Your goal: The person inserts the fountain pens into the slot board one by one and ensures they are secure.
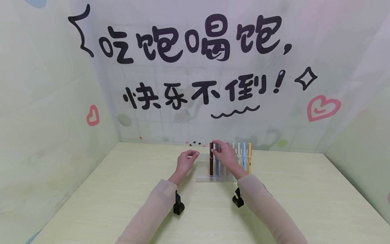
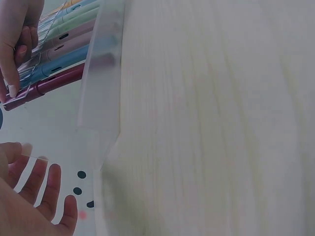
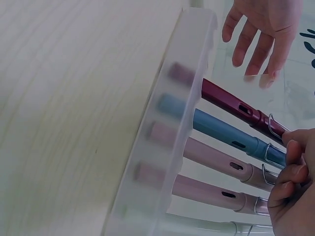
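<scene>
A clear plastic pen stand (image 1: 201, 179) holds a row of upright pens near the back of the table. At its left end, my left hand (image 1: 185, 163) pinches the thin transparent upper edge between thumb and fingertips; the other fingers spread apart in the left wrist view. My right hand (image 1: 228, 156) pinches the cap end of a dark red pen (image 3: 229, 100), the leftmost in the row. The lower end of that pen sits in the stand's frosted base (image 3: 192, 44). Right beside it stands a blue pen (image 3: 221, 130), followed by two pinkish pens (image 3: 209, 155). My right hand hides part of the row.
Further right in the stand are pale green pens (image 1: 239, 149), a light blue pen (image 1: 244, 152) and a yellow-orange pen (image 1: 250, 156). A printed backdrop (image 1: 182, 128) rises behind the pale wooden table (image 1: 122, 203). Black wrist mounts (image 1: 178, 205) hang under both sleeves.
</scene>
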Demonstrator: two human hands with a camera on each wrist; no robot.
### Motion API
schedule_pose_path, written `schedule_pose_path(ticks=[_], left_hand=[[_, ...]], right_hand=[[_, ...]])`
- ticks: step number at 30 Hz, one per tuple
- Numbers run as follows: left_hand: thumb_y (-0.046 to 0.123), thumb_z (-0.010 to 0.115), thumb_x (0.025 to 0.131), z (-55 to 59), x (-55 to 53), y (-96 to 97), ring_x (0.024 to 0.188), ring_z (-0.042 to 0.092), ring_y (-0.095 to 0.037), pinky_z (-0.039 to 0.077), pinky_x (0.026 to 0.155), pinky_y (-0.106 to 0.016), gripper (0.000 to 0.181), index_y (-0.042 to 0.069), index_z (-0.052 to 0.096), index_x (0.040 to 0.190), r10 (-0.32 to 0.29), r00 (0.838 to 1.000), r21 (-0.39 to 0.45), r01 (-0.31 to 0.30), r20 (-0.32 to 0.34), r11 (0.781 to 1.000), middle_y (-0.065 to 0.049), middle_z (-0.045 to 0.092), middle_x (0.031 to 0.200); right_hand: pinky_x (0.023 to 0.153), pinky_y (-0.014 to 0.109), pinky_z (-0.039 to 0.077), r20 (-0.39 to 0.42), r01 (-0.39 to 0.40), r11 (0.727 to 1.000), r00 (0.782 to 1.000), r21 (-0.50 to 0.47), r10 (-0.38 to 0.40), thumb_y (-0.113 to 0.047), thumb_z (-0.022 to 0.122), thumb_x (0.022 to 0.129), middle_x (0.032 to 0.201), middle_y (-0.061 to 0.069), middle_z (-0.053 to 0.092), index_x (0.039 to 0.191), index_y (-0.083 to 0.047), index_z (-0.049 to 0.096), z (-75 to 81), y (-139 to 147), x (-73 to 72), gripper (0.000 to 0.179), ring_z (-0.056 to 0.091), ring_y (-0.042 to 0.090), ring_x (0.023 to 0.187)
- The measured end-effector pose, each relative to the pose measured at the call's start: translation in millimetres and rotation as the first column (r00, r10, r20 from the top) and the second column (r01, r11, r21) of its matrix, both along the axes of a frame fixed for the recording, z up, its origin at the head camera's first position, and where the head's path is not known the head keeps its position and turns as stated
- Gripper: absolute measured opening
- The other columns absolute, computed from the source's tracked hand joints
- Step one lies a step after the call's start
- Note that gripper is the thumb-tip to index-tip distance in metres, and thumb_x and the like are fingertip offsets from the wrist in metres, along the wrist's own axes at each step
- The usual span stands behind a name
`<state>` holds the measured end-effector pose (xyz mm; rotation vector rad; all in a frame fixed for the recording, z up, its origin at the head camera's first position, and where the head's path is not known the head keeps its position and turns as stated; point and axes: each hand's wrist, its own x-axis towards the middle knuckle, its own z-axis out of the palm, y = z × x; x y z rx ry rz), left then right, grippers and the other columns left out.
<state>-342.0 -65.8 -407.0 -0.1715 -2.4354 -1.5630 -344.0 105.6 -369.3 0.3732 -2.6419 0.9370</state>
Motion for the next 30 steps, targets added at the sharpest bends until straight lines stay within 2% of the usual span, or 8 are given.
schedule_pose_path(ticks=[20,30], left_hand=[[0.021,0.057,0.087,-0.5,-0.4,0.1,0.088,0.057,-0.023,0.048,0.070,-0.032,0.021,0.003,0.065,0.097,-0.003,1.000,-0.002,0.003,0.002,1.000,-0.009,0.062,0.094],[0.019,0.056,0.088,0.1,1.1,0.4,0.088,0.057,-0.024,0.048,0.073,-0.033,0.021,0.002,0.065,0.097,-0.010,1.000,0.000,0.010,-0.018,1.000,-0.010,0.062,0.093]], right_hand=[[0.041,0.025,0.035,-0.023,-0.034,0.999,0.999,-0.019,0.033,-0.017,0.061,0.084,0.056,-0.001,0.046,0.119,-0.010,0.054,-0.2,2,0.6,0.036,0.041,0.012,0.045],[0.041,0.026,0.032,-0.094,-0.093,0.983,0.992,-0.158,0.078,-0.015,0.057,0.086,0.053,0.000,0.044,0.114,-0.008,0.057,8.8,19,2.5,0.028,0.036,0.013,0.044]])
